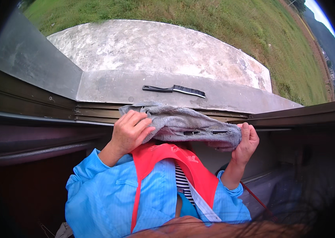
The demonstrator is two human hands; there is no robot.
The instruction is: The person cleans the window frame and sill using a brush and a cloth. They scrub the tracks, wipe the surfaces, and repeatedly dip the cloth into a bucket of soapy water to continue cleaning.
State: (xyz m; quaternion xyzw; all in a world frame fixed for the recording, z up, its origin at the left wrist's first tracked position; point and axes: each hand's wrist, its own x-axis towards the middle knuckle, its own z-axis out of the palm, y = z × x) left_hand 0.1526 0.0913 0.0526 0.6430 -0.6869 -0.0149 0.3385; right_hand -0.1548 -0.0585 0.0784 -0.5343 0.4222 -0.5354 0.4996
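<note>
A worn grey cloth (pixel 182 122) with several holes is stretched between my two hands, in front of the window track. My left hand (pixel 130 131) grips its left part, fingers curled over the fabric. The right end is pinched in my right hand (pixel 246 141), thumb pointing up. Behind the cloth, a black-handled brush (pixel 173 89) with dark bristles lies on the grey outer sill (pixel 105 89). The cloth hides the middle of the brown metal window track (pixel 96 111).
Brown frame sides (pixel 27 90) (pixel 298 114) border the opening on both sides. Beyond the sill is a pale weathered concrete ledge (pixel 161 47), with a grassy slope (pixel 230 20) past its edge. A thin red pole (pixel 256 196) slants at lower right.
</note>
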